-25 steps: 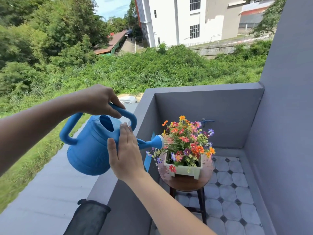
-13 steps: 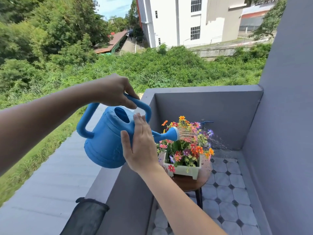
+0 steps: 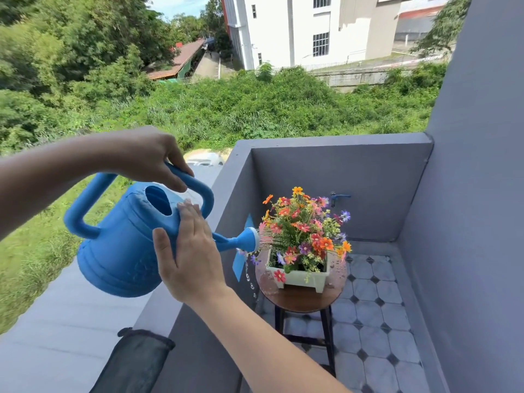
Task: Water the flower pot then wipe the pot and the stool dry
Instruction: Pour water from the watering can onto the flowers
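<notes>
1. Drawn back since half a second ago, the rose (image 3: pixel 251 239) of the watering can (image 3: pixel 122 245) now sits at the left edge of the flowers (image 3: pixel 306 228) rather than over them. The pot's place in the view has hardly altered.
2. Left hand (image 3: pixel 147 154): fingers curled round the can's top handle, carrying the tilted can.
3. Right hand (image 3: pixel 190 256): laid flat against the near side of the can, fingers straight and close together. It steadies the tilt and grips nothing.
4. Flower pot (image 3: pixel 300 277): a pale rectangular planter standing on the round wooden stool (image 3: pixel 300 300) in the balcony corner, below a blue tap (image 3: pixel 338 197) on the wall.
5. Fine streams from the rose reach the leftmost blooms (a string of drops (image 3: pixel 249 279) also falls past the stool's left rim toward the tiled floor (image 3: pixel 374 321)).
6. Water already beads on the seat to the right of the pot and shines on its left part.
7. Reading: watering is under way, and the retreat of the rose suggests it may be near its end. Spill on the seat means the drying step will have real work to do.
8. Dark cloth (image 3: pixel 133 361): draped over the parapet at lower left, well apart from both hands, and probably meant for wiping. Neither pot nor stool has yet been wiped.
</notes>
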A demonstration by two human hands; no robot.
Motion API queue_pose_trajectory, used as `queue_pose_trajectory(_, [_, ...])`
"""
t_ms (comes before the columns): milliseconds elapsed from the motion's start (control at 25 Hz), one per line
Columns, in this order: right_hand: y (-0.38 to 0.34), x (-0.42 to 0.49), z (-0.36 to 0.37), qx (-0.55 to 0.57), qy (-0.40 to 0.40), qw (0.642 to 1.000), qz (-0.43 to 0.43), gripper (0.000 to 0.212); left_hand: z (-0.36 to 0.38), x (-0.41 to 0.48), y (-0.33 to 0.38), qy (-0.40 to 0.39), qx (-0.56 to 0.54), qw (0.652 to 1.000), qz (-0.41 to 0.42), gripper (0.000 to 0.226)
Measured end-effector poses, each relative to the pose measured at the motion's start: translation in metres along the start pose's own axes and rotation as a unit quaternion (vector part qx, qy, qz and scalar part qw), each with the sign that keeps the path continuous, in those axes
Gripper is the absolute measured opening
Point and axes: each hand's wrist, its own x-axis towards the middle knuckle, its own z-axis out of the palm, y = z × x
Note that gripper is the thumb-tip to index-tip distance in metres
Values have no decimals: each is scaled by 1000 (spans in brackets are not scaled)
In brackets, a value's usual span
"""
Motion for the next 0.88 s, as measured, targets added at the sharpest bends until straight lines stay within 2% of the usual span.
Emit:
queue_pose_trajectory(120, [3, -7, -4, -16, 13, 1000, -9, 85, 1, 0, 8, -19, -9, 1000, 6, 25])
queue_pose_trajectory(440, [0, 13, -19, -32, 69, 996, -38, 81, -19, 8, 9, 22, -21, 999, 23, 23])
queue_pose_trajectory(680, [-13, 13, -4, -3, 12, 1000, -24, 65, -21, -4, -7, 11, -17, 1000, -10, 20])
queue_pose_trajectory(880, [-14, -5, 4, 1, -11, 999, -41, 81, -13, -13, -6, -37, -6, 999, -16, 17])
